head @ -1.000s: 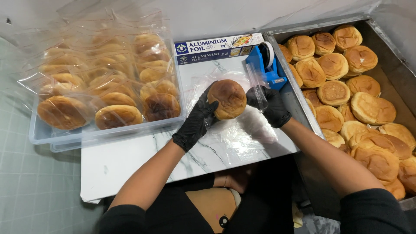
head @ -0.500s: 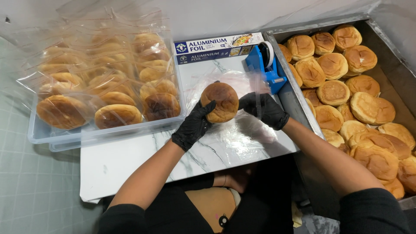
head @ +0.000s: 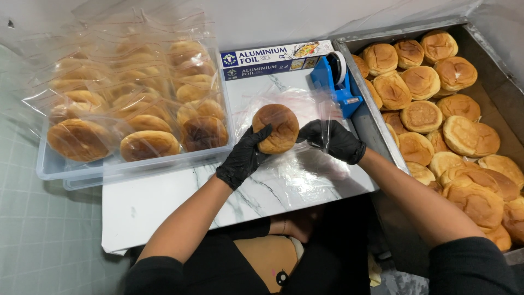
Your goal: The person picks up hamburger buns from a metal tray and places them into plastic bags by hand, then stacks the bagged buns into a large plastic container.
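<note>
Resting between hands: bun, left hand, right hand.

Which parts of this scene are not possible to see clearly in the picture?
- Head view: underside of the bun, hidden by the left hand.
- Fingertips of the right hand, blurred behind the clear plastic bag.
- Lower buns in the metal tray, covered by upper ones; tray cut off at the right edge.
- Bagged buns in the plastic tub, hazy through wrapping.

Bakery packing station, metal tray of buns, tub of bagged buns, tape dispenser
</note>
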